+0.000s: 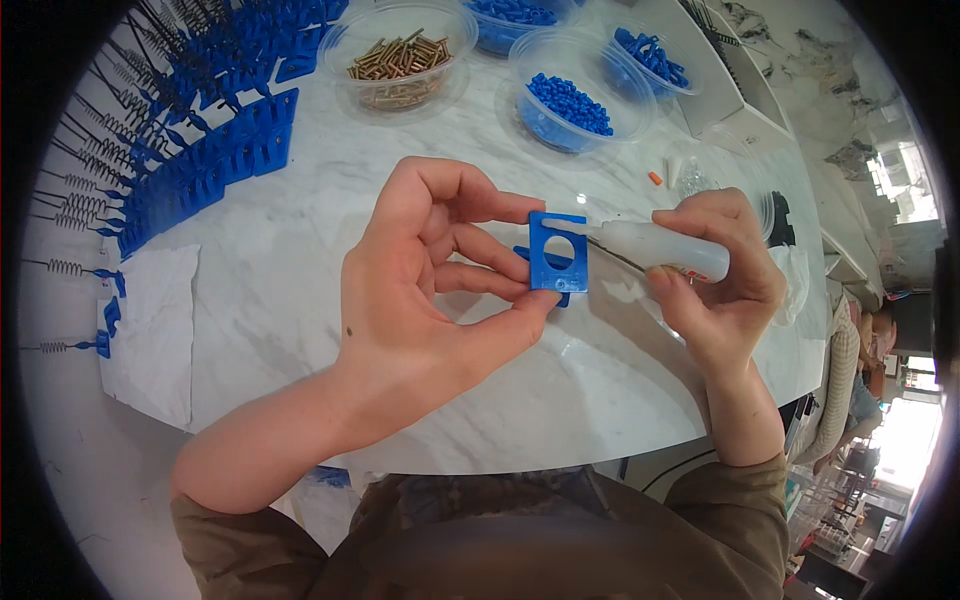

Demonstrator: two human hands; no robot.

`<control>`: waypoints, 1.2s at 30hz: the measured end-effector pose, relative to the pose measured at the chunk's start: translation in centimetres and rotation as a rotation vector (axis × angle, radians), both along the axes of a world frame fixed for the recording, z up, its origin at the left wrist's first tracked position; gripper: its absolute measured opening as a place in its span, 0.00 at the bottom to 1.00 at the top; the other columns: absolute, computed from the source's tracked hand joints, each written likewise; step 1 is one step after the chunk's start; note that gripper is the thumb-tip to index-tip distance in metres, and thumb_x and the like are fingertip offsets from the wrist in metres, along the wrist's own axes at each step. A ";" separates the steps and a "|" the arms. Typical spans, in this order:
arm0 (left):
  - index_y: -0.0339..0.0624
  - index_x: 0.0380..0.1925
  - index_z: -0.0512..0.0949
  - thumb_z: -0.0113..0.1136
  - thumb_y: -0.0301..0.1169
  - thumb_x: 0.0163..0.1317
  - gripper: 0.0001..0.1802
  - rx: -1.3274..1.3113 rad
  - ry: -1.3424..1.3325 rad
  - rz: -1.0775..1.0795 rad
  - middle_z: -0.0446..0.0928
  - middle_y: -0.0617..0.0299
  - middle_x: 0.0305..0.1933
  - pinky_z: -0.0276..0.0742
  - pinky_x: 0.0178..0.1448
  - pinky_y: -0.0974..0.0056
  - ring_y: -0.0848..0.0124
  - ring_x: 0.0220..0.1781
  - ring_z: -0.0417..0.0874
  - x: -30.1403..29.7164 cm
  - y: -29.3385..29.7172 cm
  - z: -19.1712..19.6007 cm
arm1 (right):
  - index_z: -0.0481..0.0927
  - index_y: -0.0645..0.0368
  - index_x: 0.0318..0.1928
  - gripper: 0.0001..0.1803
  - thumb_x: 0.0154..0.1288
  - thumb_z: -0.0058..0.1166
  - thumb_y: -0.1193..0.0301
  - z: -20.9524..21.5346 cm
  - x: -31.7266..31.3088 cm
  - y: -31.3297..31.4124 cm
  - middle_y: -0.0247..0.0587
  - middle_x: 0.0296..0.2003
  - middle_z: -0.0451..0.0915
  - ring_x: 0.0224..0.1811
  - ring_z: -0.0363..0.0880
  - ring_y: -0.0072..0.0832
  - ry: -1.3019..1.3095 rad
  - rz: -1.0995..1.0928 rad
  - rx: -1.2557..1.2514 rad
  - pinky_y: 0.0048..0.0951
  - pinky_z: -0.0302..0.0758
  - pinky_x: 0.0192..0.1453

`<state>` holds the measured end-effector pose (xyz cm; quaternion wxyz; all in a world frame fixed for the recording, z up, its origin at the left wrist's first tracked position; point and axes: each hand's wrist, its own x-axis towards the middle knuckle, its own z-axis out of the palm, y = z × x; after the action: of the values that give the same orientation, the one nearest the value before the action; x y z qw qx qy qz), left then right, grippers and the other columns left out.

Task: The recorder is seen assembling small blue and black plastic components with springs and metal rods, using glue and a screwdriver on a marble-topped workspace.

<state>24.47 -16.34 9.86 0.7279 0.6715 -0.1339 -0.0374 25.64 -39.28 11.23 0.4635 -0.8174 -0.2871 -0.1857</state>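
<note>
My left hand (pixel 410 270) grips a small blue plastic plate (pixel 560 279) with a large round hole, above the middle of the table. Thumb and fingers hold it by its left side and lower edge. Another blue part shows behind the plate; its shape is mostly hidden. In my right hand (pixel 725 290) is a white squeeze bottle (pixel 665 245), tilted nearly level between thumb and fingers. Its narrow pale nozzle lies over the plate's upper part, just above the hole. A thin dark rod (pixel 620 257) runs from the plate toward my right hand; where it ends is hidden.
Clear bowls at the back hold brass-coloured pins (pixel 403 58), small blue beads (pixel 570 105) and blue clip-like parts (pixel 652 58). Rows of blue pieces with springs (pixel 215 165) line the left side beside a white paper sheet (pixel 150 340). An orange cap (pixel 655 179) lies behind the bottle.
</note>
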 end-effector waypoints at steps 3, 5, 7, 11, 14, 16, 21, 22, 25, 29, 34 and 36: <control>0.41 0.47 0.60 0.66 0.14 0.45 0.32 0.017 -0.015 0.002 0.74 0.46 0.53 0.80 0.43 0.73 0.76 0.40 0.81 0.0 0.1 0.0 | 0.82 0.65 0.40 0.19 0.40 0.61 0.83 0.2 -0.3 0.0 0.40 0.37 0.77 0.37 0.73 0.24 0.003 -0.003 -0.008 0.26 0.69 0.47; 0.41 0.47 0.60 0.66 0.14 0.45 0.32 0.017 -0.016 0.003 0.74 0.47 0.53 0.80 0.43 0.72 0.76 0.39 0.81 0.0 0.1 0.0 | 0.82 0.65 0.40 0.19 0.41 0.61 0.83 0.1 -0.3 0.0 0.40 0.37 0.76 0.36 0.73 0.24 0.009 -0.004 -0.016 0.24 0.69 0.45; 0.41 0.47 0.60 0.66 0.14 0.44 0.32 0.016 -0.018 0.004 0.74 0.47 0.52 0.80 0.43 0.72 0.76 0.39 0.81 0.0 0.0 0.0 | 0.82 0.65 0.40 0.19 0.41 0.61 0.83 0.1 -0.2 0.0 0.40 0.37 0.76 0.36 0.73 0.23 0.000 0.002 -0.006 0.21 0.69 0.39; 0.42 0.47 0.60 0.67 0.14 0.44 0.33 0.002 -0.020 0.002 0.74 0.48 0.52 0.80 0.42 0.71 0.75 0.37 0.81 0.0 0.0 -0.1 | 0.82 0.66 0.40 0.19 0.41 0.61 0.83 0.1 0.1 -0.3 0.40 0.38 0.75 0.35 0.73 0.22 -0.068 0.000 -0.059 0.19 0.68 0.36; 0.42 0.47 0.60 0.67 0.14 0.44 0.32 0.006 -0.011 0.003 0.74 0.48 0.52 0.80 0.42 0.71 0.75 0.37 0.81 0.0 0.0 -0.1 | 0.82 0.66 0.40 0.19 0.41 0.61 0.83 0.1 -0.3 -0.1 0.40 0.38 0.75 0.35 0.73 0.21 -0.015 -0.017 -0.033 0.19 0.68 0.36; 0.42 0.47 0.60 0.67 0.14 0.44 0.32 0.007 -0.009 0.002 0.75 0.48 0.52 0.80 0.42 0.71 0.75 0.37 0.81 0.0 0.1 -0.1 | 0.82 0.66 0.40 0.19 0.41 0.61 0.83 0.1 -0.4 0.0 0.40 0.38 0.75 0.35 0.72 0.21 0.019 -0.041 -0.007 0.18 0.67 0.35; 0.42 0.46 0.59 0.67 0.15 0.44 0.32 0.002 0.015 -0.008 0.75 0.48 0.51 0.80 0.42 0.71 0.74 0.38 0.81 0.0 0.1 0.2 | 0.82 0.67 0.40 0.19 0.41 0.61 0.83 0.0 -0.2 -0.3 0.40 0.38 0.75 0.34 0.72 0.20 -0.041 -0.004 -0.041 0.17 0.66 0.33; 0.42 0.46 0.59 0.67 0.15 0.44 0.32 0.003 0.015 -0.006 0.75 0.48 0.51 0.80 0.42 0.71 0.74 0.38 0.81 0.0 0.1 0.2 | 0.82 0.67 0.41 0.19 0.41 0.60 0.83 0.0 -0.2 -0.2 0.40 0.38 0.75 0.34 0.72 0.19 -0.013 -0.004 -0.033 0.17 0.66 0.33; 0.42 0.46 0.59 0.67 0.15 0.44 0.32 -0.005 0.011 -0.016 0.75 0.49 0.52 0.80 0.43 0.71 0.74 0.38 0.81 0.0 0.1 0.1 | 0.82 0.67 0.41 0.19 0.42 0.61 0.82 0.1 -0.3 -0.3 0.40 0.37 0.75 0.33 0.72 0.20 -0.029 -0.014 -0.026 0.17 0.66 0.33; 0.42 0.46 0.60 0.67 0.15 0.44 0.32 0.012 0.008 -0.017 0.75 0.49 0.51 0.80 0.42 0.71 0.75 0.38 0.81 0.1 0.1 -0.1 | 0.82 0.67 0.40 0.19 0.41 0.62 0.82 0.2 -0.3 -0.1 0.40 0.37 0.76 0.35 0.73 0.22 -0.003 -0.011 -0.044 0.18 0.67 0.35; 0.42 0.45 0.60 0.68 0.15 0.44 0.32 0.032 -0.004 -0.001 0.75 0.50 0.51 0.79 0.43 0.71 0.76 0.37 0.81 0.1 0.2 -0.1 | 0.82 0.66 0.40 0.20 0.41 0.62 0.83 0.3 -0.2 -0.2 0.42 0.37 0.76 0.38 0.74 0.25 -0.066 -0.006 -0.086 0.22 0.70 0.39; 0.42 0.45 0.60 0.68 0.16 0.44 0.32 0.034 -0.016 0.003 0.75 0.51 0.50 0.78 0.43 0.71 0.76 0.37 0.80 0.1 0.2 -0.3 | 0.82 0.66 0.40 0.20 0.40 0.62 0.83 0.1 -0.2 -0.2 0.41 0.37 0.76 0.38 0.74 0.25 -0.073 -0.004 -0.074 0.22 0.70 0.39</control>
<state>24.61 -16.16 9.61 0.7152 0.6843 -0.1381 -0.0331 25.43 -39.48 11.38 0.4219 -0.8273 -0.3090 -0.2054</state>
